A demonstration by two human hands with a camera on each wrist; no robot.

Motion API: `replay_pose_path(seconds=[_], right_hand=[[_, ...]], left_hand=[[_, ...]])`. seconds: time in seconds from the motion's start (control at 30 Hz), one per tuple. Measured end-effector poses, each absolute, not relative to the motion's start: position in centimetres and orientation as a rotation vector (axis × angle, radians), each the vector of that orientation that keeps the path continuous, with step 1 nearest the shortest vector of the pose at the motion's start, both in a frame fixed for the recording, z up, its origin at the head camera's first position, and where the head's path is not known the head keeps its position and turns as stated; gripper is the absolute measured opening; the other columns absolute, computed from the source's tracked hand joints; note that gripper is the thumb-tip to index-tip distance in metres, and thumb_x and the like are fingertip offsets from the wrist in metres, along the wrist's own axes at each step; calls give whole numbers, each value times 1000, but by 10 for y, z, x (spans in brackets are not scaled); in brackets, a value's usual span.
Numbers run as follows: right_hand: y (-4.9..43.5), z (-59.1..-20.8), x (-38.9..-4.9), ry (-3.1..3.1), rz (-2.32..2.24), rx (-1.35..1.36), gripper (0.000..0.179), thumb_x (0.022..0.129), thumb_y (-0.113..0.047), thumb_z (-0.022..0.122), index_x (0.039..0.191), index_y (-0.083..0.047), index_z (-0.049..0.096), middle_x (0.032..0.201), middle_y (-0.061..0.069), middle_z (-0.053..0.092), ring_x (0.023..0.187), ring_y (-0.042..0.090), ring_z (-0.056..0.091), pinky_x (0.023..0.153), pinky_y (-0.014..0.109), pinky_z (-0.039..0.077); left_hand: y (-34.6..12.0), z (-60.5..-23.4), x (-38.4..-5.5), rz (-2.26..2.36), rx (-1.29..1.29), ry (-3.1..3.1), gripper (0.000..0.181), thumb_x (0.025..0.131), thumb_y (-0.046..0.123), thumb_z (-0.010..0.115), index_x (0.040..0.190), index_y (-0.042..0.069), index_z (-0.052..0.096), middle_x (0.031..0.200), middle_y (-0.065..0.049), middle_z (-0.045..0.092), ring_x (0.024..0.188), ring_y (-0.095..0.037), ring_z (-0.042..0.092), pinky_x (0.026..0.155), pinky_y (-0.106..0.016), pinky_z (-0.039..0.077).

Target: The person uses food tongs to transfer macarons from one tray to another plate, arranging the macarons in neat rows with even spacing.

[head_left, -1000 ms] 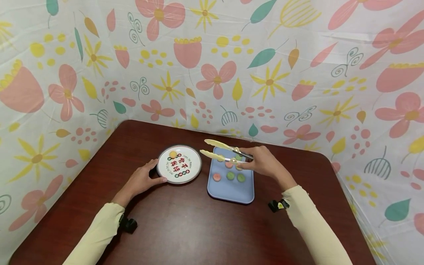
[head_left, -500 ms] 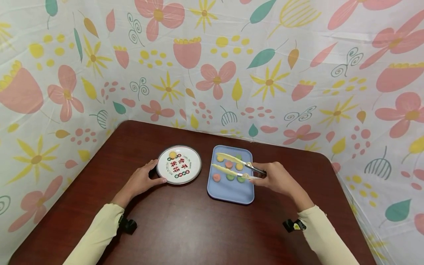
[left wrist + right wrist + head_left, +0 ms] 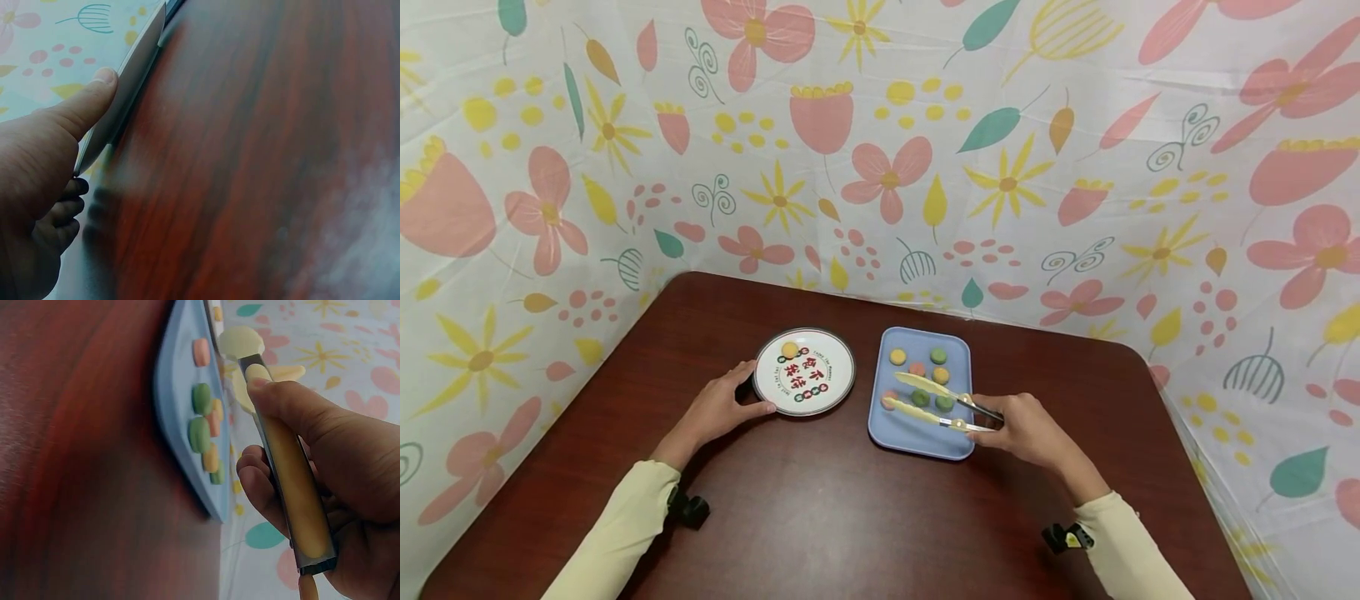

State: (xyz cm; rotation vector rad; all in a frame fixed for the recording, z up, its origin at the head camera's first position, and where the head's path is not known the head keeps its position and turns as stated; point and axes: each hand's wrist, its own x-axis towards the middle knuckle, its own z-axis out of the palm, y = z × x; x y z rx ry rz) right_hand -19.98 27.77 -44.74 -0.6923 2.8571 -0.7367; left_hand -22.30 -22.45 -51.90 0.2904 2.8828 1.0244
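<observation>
My left hand point(image 3: 718, 412) holds the left side of a white plate point(image 3: 838, 367) with red and green print. In the left wrist view, the thumb point(image 3: 94, 103) lies on the rim and the other fingers curl below it. One yellow macaron point(image 3: 790, 350) sits near the plate's far left edge. My right hand point(image 3: 1026, 427) grips metal tongs point(image 3: 934, 388) with cream tips spread apart. Those tips hang over a blue tray point(image 3: 917, 439) holding several pink, yellow and green macarons, with nothing visible between them. A pink macaron point(image 3: 888, 401) lies by the nearer tip, partly covered.
Plate and tray stand side by side on a dark reddish-brown wooden table point(image 3: 820, 517), with a narrow gap between them. A flower-printed cloth point(image 3: 880, 250) hangs behind and along the sides of the table. A black wrist camera point(image 3: 688, 508) sits on each forearm.
My right hand has brought the tongs from above the tray's far left side back and to the right, then nearer over its middle. The left hand keeps its hold on the plate.
</observation>
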Motion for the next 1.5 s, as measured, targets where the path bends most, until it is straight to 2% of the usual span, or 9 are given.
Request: replay_pose_path(seconds=[0.13, 0.37, 0.57, 1.03, 1.33, 1.5], right_hand=[[278, -453, -198, 2862, -728, -688, 60, 84, -30, 87, 134, -4, 68, 77, -10, 62, 63, 5, 47, 50, 22, 40], [277, -461, -193, 2886, -688, -724, 58, 83, -33, 87, 132, -5, 70, 70, -12, 55, 62, 3, 45, 51, 21, 38], [274, -462, -189, 2910, -656, -736, 59, 84, -34, 86, 132, -4, 70, 75, -11, 59, 64, 4, 45, 53, 21, 38], [266, -452, -188, 2949, -617, -829, 49, 83, -26, 87, 124, -4, 74, 65, -14, 53, 57, 0, 42, 48, 20, 35], [264, -451, -190, 2916, -600, -798, 49, 85, -27, 86, 127, -6, 73, 60, -13, 45, 53, -1, 37, 47, 19, 31], [265, -452, -191, 2900, -610, -805, 48, 86, -27, 84, 128, -6, 73, 62, -13, 46, 53, -1, 37, 46, 18, 31]], left_hand=[[-225, -519, -223, 1029, 292, 2880, 111, 81, 67, 75, 160, 2, 31, 162, -26, 31, 150, -44, 29, 115, -61, 34], [-225, -519, -223, 1029, 296, 2879, 112, 81, 68, 75, 160, 3, 31, 162, -26, 31, 150, -44, 29, 114, -62, 34], [-225, -518, -223, 1028, 300, 2881, 113, 80, 70, 74, 160, 3, 31, 162, -26, 31, 150, -44, 29, 115, -62, 34], [-226, -519, -222, 1034, 291, 2878, 112, 81, 69, 75, 160, 2, 31, 162, -26, 31, 150, -44, 30, 115, -61, 34], [-225, -520, -222, 1036, 311, 2892, 111, 81, 67, 75, 159, 1, 32, 161, -27, 33, 149, -44, 31, 114, -62, 35], [-225, -521, -222, 1038, 332, 2912, 110, 81, 65, 77, 158, -1, 35, 160, -26, 35, 149, -44, 32, 115, -61, 34]])
